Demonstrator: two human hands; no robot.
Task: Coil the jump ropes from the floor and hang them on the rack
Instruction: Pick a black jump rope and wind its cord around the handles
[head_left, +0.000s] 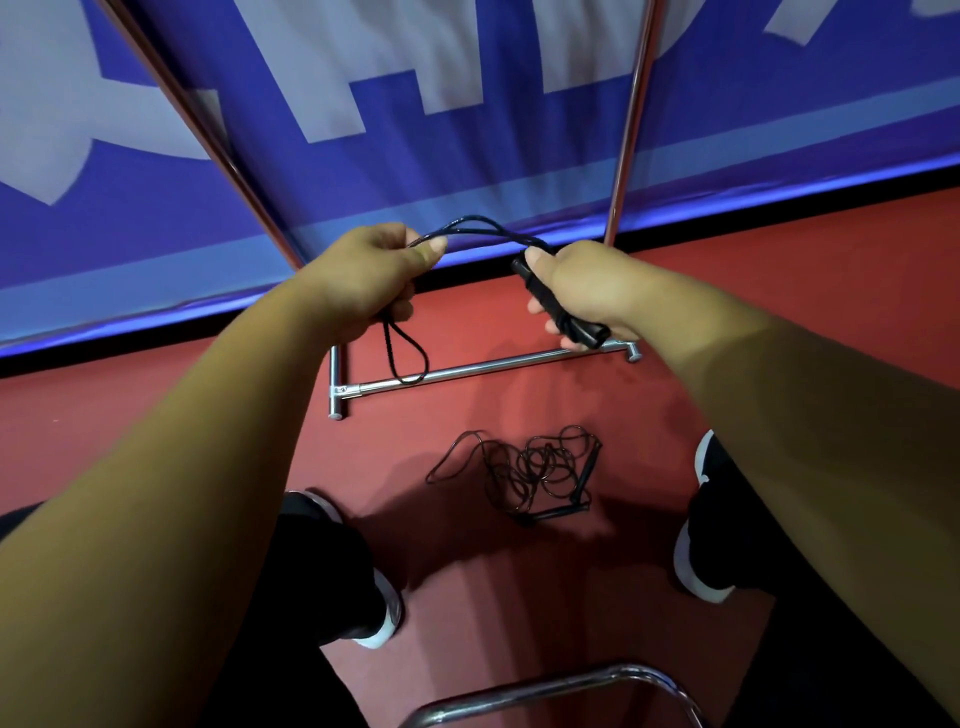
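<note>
A black jump rope (470, 231) stretches between my two hands in front of the rack. My left hand (371, 275) grips its gathered strands, and a short loop hangs below the fist. My right hand (587, 288) holds the rope's black handles (558, 306), which point down and to the right. A second black jump rope (530, 470) lies in a loose tangle on the red floor between my feet. The chrome rack (483, 366) stands just beyond my hands, with two uprights rising to the top of the view.
A blue and white banner (467, 156) covers the wall behind the rack. My two shoes (696, 561) stand either side of the floor rope. A curved chrome tube (561, 686) shows at the bottom edge.
</note>
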